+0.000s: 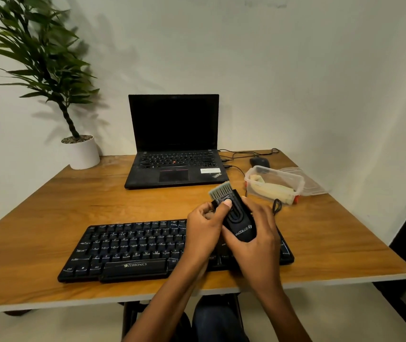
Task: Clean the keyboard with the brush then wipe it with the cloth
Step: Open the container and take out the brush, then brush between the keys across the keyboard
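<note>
- We find the brush (240,218) held clear of the desk (48,218) in both hands. It hangs over the right end of the keyboard (127,248), bristles pointing to 11 o'clock.
- The right hand (258,240) is wrapped round the black body. The left hand (204,233) pinches the bristle end, its thumb (226,202) pressed on the slider there.
- The keyboard lies flat along the near edge of the desk. A pale folded item, which we take to be the cloth (273,190), sits in a clear tub (274,178) at 1 o'clock from the keyboard.
- In our judgement brushing has not begun; the hands appear to be setting the bristles.
- Risk: a slider left half-set could let the bristles retract, so hard plastic scrapes the keycaps.
- Risk: a black cord loop (277,206) lies just beside the right hand. We cannot tell whether it belongs to the brush, but it could snag the tub.
- Risk: strokes toward 12 o'clock would push debris at the open laptop (174,166).
</note>
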Action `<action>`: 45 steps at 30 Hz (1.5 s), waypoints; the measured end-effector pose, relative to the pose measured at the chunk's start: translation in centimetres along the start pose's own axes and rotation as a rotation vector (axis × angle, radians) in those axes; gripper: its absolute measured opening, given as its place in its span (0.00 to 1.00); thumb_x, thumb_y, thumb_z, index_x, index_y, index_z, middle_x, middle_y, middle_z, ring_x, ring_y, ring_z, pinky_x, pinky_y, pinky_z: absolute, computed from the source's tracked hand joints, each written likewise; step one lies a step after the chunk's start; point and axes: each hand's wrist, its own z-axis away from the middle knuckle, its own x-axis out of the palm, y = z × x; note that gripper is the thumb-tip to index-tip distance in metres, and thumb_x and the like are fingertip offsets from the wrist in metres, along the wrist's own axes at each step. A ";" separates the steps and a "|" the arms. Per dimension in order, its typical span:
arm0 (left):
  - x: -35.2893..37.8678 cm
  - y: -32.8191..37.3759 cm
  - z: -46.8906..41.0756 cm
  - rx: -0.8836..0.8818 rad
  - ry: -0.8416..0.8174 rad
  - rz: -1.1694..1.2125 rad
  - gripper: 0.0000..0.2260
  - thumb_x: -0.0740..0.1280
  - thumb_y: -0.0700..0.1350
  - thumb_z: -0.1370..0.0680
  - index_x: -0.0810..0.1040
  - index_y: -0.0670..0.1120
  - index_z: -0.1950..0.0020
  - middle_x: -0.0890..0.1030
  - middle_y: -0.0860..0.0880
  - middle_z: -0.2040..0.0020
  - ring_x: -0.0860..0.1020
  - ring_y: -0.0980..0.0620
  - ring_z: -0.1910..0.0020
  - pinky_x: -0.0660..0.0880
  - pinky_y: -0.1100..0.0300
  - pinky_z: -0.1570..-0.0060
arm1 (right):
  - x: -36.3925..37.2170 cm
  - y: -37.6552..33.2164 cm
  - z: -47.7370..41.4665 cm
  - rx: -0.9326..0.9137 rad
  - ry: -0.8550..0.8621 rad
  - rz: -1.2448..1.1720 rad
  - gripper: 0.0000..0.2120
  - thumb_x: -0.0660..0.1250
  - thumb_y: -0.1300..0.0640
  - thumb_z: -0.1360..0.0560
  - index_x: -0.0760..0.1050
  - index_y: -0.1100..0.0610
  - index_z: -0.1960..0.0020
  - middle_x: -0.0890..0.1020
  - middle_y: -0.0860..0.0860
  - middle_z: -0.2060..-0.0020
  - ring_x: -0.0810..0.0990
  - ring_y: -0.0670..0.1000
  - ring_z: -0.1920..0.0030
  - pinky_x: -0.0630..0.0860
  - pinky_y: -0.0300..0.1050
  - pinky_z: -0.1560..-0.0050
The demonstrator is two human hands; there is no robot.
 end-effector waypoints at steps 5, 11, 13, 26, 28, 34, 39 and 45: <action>0.1 0.6 0.1 -0.238 -0.100 0.346 0.11 0.67 0.45 0.24 0.76 0.41 0.45 0.85 0.43 0.56 0.84 0.49 0.59 0.82 0.60 0.63 | -2.5 -0.1 -0.8 0.471 -0.070 -0.565 0.26 0.79 0.52 0.41 0.75 0.48 0.45 0.80 0.47 0.51 0.81 0.41 0.57 0.78 0.35 0.62; 3.1 0.3 1.1 -0.192 -0.163 0.206 0.16 0.71 0.45 0.27 0.75 0.39 0.43 0.82 0.45 0.61 0.78 0.54 0.70 0.75 0.65 0.71 | -2.2 0.0 -1.4 1.017 0.054 -1.464 0.17 0.74 0.50 0.40 0.82 0.56 0.54 0.81 0.54 0.62 0.73 0.45 0.69 0.68 0.36 0.68; 3.9 0.3 0.9 -0.154 -0.181 0.068 0.17 0.71 0.47 0.27 0.75 0.40 0.42 0.82 0.46 0.60 0.76 0.57 0.73 0.72 0.67 0.72 | -2.3 -0.1 -1.7 1.056 0.136 -1.502 0.16 0.69 0.54 0.35 0.78 0.57 0.48 0.81 0.54 0.62 0.73 0.45 0.70 0.67 0.36 0.66; -3.4 -2.0 -4.4 0.159 -0.314 -1.145 0.20 0.69 0.56 0.27 0.72 0.55 0.37 0.72 0.56 0.33 0.67 0.55 0.32 0.53 0.45 0.27 | -11.3 8.9 -7.2 0.846 0.505 -1.581 0.50 0.83 0.63 0.62 0.71 0.54 0.41 0.80 0.49 0.65 0.70 0.43 0.74 0.67 0.33 0.71; -3.9 -2.5 -4.5 0.157 -0.369 -1.256 0.26 0.67 0.59 0.27 0.67 0.55 0.31 0.66 0.55 0.28 0.63 0.55 0.28 0.41 0.43 0.26 | -11.7 9.6 -7.1 0.869 0.597 -1.577 0.45 0.82 0.61 0.60 0.71 0.54 0.44 0.77 0.49 0.65 0.68 0.45 0.74 0.66 0.33 0.72; -3.2 -2.9 -5.7 0.158 -0.559 -1.408 0.37 0.65 0.62 0.27 0.54 0.53 0.23 0.57 0.53 0.23 0.54 0.52 0.24 0.28 0.39 0.32 | -8.4 10.4 -8.3 0.915 0.436 -1.088 0.15 0.70 0.55 0.30 0.73 0.54 0.44 0.82 0.50 0.53 0.82 0.48 0.53 0.79 0.39 0.54; -2.7 -2.7 -6.8 0.141 -0.630 -1.456 0.37 0.66 0.63 0.28 0.56 0.51 0.24 0.60 0.53 0.24 0.57 0.52 0.25 0.30 0.38 0.32 | -4.9 11.1 -11.0 0.708 -0.031 -0.377 0.19 0.71 0.59 0.31 0.72 0.57 0.42 0.79 0.50 0.54 0.79 0.50 0.51 0.79 0.40 0.59; -2.8 -2.7 -7.3 0.160 -0.663 -1.472 0.35 0.66 0.63 0.27 0.61 0.49 0.25 0.64 0.53 0.26 0.60 0.53 0.26 0.33 0.38 0.30 | -1.6 10.6 -13.2 0.408 -0.658 -0.159 0.20 0.76 0.58 0.35 0.75 0.58 0.45 0.82 0.54 0.52 0.80 0.52 0.51 0.78 0.49 0.53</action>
